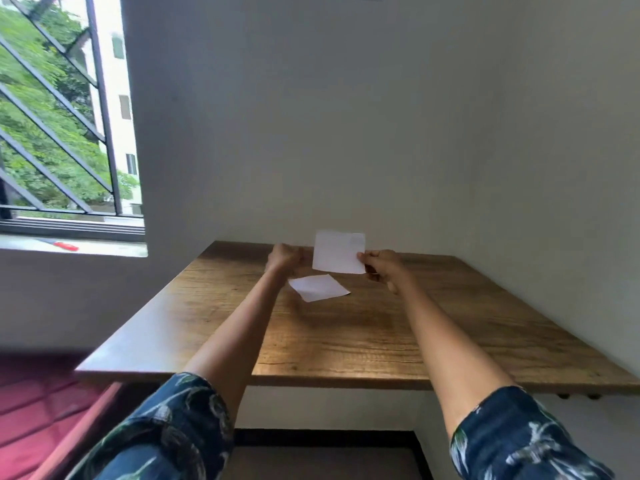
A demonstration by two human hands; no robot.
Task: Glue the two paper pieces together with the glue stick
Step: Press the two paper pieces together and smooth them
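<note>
Right hand [377,266] pinches upper paper piece [338,251] by its right edge, held upright above table [346,341], likely to present a face for gluing | left hand [284,258] curled, contents not discernible, possibly glue stick | second paper piece [318,287] flat on table below, probably awaiting joining.

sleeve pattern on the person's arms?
Dark navy sleeves with a pale leafy or floral print; clearest in the head view, at the bottom corners.
</note>
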